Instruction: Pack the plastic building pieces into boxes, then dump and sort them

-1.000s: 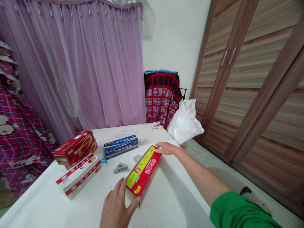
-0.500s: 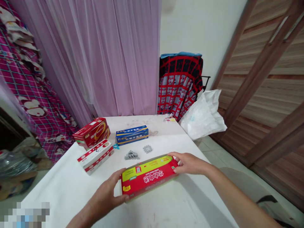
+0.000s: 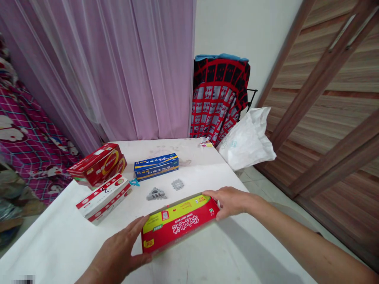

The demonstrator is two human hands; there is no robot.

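Between my two hands is a long red and yellow battery box [image 3: 186, 223], its printing upside down to me. My left hand [image 3: 124, 244] grips its left end, thumb on the near side and fingers on the far side. At the other end, my right hand [image 3: 227, 201] holds the right edge with thumb and fingers. Just beyond the box, a grey interlocking plastic piece [image 3: 178, 184] and a small grey stack of similar pieces [image 3: 156, 193] lie on the white table [image 3: 189, 266].
Farther left stand a red box [image 3: 96, 163] and a white and red box [image 3: 103, 197]. A blue box [image 3: 156, 165] sits mid-table, with a small blue plastic piece [image 3: 134, 182] beside it. A white plastic bag [image 3: 248, 140] hangs at the right edge.
The view has shifted a little, so everything on the table appears farther left. The red and yellow box tilts its top face slightly more toward me; both hands keep their hold.
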